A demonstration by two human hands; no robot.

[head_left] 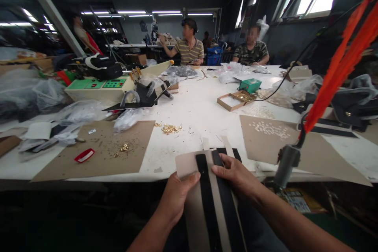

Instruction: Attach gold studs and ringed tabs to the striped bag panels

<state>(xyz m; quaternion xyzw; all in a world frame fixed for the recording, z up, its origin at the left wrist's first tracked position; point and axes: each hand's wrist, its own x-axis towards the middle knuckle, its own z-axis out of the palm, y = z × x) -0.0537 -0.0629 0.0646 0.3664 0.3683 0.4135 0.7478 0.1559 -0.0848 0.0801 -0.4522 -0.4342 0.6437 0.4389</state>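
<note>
White table (197, 104) bears boxed golden pieces (242, 95); both hands (177, 195) (236, 173) grip a panel (193, 214).

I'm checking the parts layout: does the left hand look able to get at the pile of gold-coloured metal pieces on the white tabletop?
Probably yes: mostly white tabletop lies between the left hand and the gold pile, though that hand would have to release the beige panel with black strips.
</note>
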